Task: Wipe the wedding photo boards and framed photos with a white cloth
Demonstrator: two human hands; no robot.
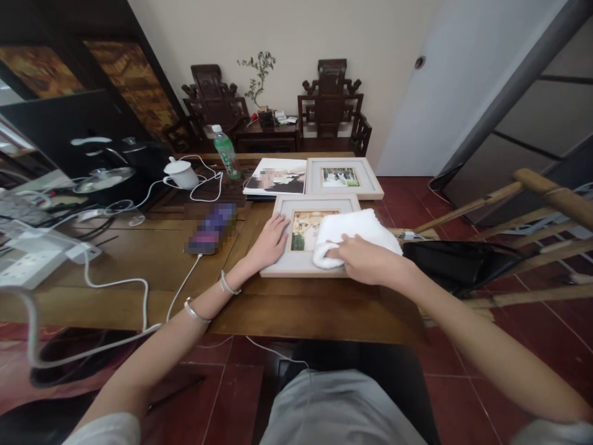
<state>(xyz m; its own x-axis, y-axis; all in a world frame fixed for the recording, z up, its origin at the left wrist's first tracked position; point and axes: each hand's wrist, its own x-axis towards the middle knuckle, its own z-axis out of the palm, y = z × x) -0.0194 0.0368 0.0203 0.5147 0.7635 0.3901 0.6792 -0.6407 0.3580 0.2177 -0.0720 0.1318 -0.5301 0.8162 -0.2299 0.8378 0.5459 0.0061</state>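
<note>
A pale picture frame point(306, 271) lies flat near the front of the wooden table, a photo showing in its middle. My left hand point(270, 242) rests on the frame's left side, fingers stretched out and holding nothing. Over the right half of the frame spreads a folded white towel point(365, 228). My right hand point(356, 256) grips the towel's near left part, with its fingertips partly tucked into the cloth. The towel hides part of the photo and the frame's right edge.
Behind lie a second picture frame point(365, 185) and a photo book point(278, 176). A green bottle point(226, 151), lidded white cup point(181, 174) and charging phone point(210, 228) stand or lie leftward. White cables and a power strip point(32, 266) occupy the left side. A bamboo chair point(546, 191) is at right.
</note>
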